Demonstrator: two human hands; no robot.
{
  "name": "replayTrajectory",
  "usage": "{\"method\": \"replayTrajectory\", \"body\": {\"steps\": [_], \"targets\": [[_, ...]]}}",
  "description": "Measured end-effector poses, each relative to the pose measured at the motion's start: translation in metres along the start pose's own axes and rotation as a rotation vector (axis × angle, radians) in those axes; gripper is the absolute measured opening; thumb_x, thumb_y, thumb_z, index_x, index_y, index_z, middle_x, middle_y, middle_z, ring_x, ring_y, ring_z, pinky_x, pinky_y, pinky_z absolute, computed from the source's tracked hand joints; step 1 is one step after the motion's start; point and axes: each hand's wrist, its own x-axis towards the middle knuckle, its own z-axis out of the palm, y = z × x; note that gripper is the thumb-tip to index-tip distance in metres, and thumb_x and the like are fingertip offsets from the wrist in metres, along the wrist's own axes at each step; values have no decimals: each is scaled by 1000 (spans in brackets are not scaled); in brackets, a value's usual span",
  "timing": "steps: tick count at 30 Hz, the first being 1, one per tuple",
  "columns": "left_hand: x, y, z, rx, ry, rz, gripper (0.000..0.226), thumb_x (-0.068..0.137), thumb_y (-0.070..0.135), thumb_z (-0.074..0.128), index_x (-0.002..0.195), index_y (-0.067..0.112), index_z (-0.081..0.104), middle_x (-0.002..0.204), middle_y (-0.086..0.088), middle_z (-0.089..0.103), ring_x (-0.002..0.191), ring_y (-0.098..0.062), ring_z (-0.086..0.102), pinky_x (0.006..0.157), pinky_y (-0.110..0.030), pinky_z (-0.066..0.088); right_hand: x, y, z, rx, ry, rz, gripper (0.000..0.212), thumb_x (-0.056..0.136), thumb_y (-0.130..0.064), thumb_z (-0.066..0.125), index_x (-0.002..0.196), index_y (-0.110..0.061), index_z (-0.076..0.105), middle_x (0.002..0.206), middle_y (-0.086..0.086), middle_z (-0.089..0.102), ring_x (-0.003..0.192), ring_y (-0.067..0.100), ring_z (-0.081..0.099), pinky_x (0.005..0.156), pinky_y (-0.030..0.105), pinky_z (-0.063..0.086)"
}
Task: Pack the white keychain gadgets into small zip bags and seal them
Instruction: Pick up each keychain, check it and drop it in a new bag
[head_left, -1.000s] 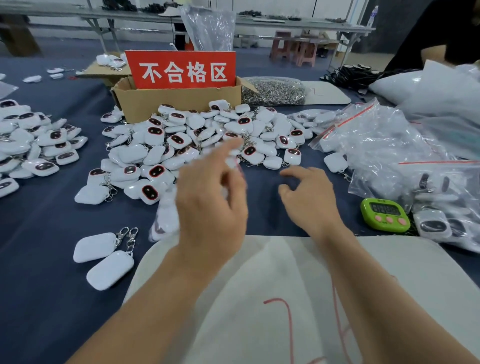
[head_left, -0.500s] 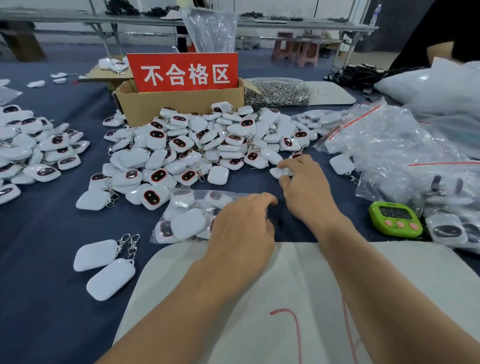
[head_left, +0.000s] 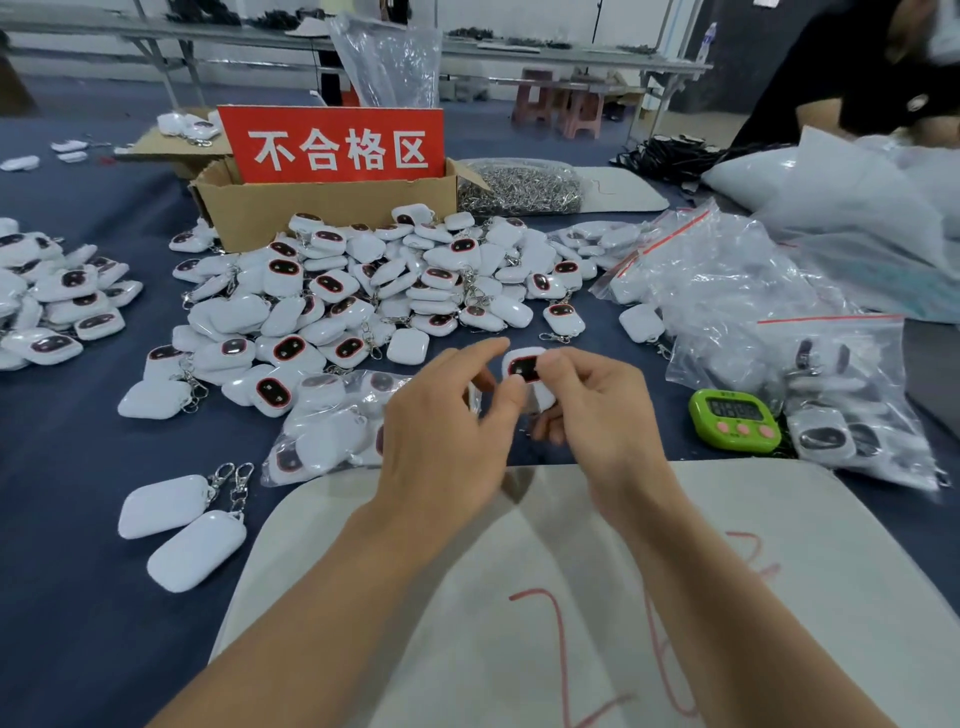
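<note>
Keychain gadget (head_left: 523, 367) held above desk (head_left: 78, 545), pinched in right hand (head_left: 597, 415) fingers; left hand (head_left: 447, 436) thumb and forefinger pinch its edge. Zip bag not discernible. Risks: light two-hand pinch slips, gadget drops into pile (head_left: 363, 291); clip snags bag mouth.

"不合格区" on the red sign (head_left: 331, 145)

A table (head_left: 62, 571) draped in dark blue cloth runs under the left hand (head_left: 441, 441) and the right hand (head_left: 602, 415). Far beyond them, long grey metal-legged tables (head_left: 519, 54) stand against a white wall (head_left: 519, 13) (pinkish stools (head_left: 563, 111) tucked beneath, beyond the right hand). Grey floor (head_left: 93, 93) shows far beyond the left hand. The light is soft and even.
</note>
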Motion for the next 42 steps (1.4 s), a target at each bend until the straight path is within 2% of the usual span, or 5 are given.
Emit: {"method": "replayTrajectory", "body": {"steps": [11, 22, 26, 32, 42], "targets": [[5, -9, 1, -264, -23, -115, 32, 85, 14, 76, 106, 39, 77, 89, 27, 72, 85, 4, 66, 69, -5, 42, -6, -2, 0, 10, -81, 18, 27, 97, -7, 61, 91, -24, 80, 81, -4, 78, 69, 1, 65, 65, 13, 51], [4, -8, -1, -312, -47, -66, 29, 85, 15, 77, 101, 39, 79, 87, 29, 73, 84, 6, 67, 70, -2, 39, -5, -7, -3, -5, -58, 63, 23, 91, -7, 65, 84, -21, 82, 70, -3, 73, 62, 6, 57, 60, 17, 48], [6, -9, -3, -297, -65, -31, 29, 82, 20, 72, 97, 44, 78, 85, 29, 73, 82, 3, 67, 67, -4, 39, -7, -4, -1, -37, -18, 65, 23, 89, -10, 68, 82, -27, 83, 68, 7, 66, 64, 15, 46, 64, 34, 41], [8, -9, -2, -336, -83, -21, 25, 84, 22, 68, 89, 44, 77, 81, 24, 75, 80, -3, 71, 69, -8, 44, -8, -6, 0, -15, -72, 57, 24, 89, -2, 63, 85, -16, 82, 67, -4, 74, 59, 1, 61, 58, 14, 47], [9, -11, -3, -330, -74, -90, 17, 83, 25, 70, 89, 36, 80, 74, 20, 73, 64, -1, 63, 66, -21, 45, -8, -4, 3, 43, -133, 79, 22, 89, -2, 63, 87, -17, 79, 76, 0, 77, 70, 7, 68, 66, 22, 51]]}}
